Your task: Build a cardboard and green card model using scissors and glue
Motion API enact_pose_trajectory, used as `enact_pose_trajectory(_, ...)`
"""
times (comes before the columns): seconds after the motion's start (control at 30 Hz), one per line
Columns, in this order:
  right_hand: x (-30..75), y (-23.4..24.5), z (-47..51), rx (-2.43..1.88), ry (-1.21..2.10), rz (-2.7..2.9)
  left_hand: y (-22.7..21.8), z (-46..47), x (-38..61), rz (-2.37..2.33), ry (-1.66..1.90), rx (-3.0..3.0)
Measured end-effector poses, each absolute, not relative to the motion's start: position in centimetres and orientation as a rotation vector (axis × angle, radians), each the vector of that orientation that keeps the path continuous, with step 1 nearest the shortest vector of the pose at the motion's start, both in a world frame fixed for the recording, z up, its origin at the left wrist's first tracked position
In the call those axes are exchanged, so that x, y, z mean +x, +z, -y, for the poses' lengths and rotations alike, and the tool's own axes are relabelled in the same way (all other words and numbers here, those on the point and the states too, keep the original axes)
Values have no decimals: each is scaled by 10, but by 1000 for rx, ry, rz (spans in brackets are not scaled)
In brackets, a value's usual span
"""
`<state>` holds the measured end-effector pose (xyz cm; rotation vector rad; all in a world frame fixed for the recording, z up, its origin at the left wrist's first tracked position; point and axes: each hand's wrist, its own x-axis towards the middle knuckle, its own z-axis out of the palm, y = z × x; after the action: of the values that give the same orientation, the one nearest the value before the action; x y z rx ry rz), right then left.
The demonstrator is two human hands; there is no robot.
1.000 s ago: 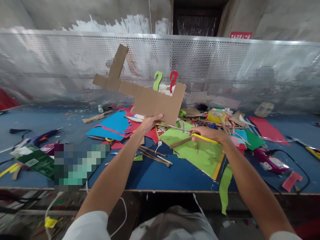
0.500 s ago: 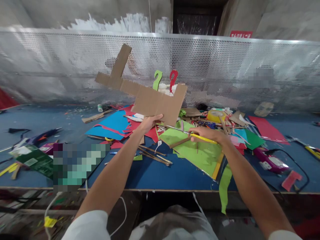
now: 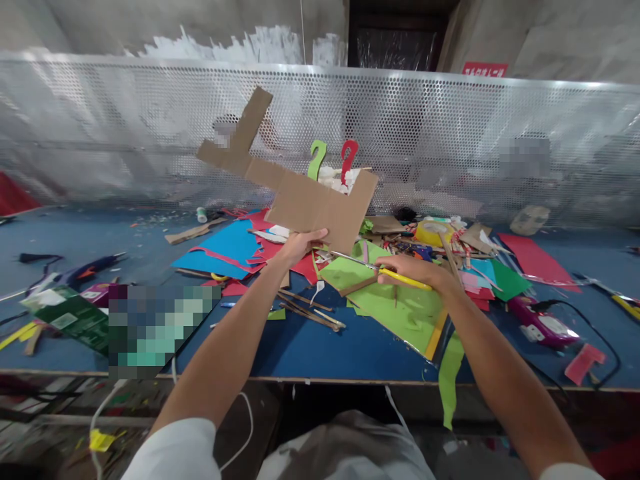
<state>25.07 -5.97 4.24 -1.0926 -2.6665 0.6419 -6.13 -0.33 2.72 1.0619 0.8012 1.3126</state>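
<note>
Shows a flat brown cardboard cutout [image 3: 310, 203], held up in the middle of the scene, plain-faced, with faint creases across it. Slopes from far left down toward near right — broad through the body, then narrowing to a slim neck on the left. Forks at that left end into a long straight arm, leaning up and slightly right, and a short stub pointing left. Rises at the right end in a squarish tab, with a notch just left of it.

Just to the near right, shows scissors [image 3: 400, 276], slanted — slim metal blades aimed left, yellow handles toward the right, partly covered. Reaches right up by the cutout's lower edge; too fine to tell whether touching.
</note>
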Motion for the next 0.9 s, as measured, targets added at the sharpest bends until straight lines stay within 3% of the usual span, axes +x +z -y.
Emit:
enact_pose_trajectory(0.27,243,41,62,-1247,574,2628,24,0,-64,-788,1349,1085)
enact_pose_trajectory(0.9,235,37,67,-1158,461,2643,34,9,-61,-834,1383,1219)
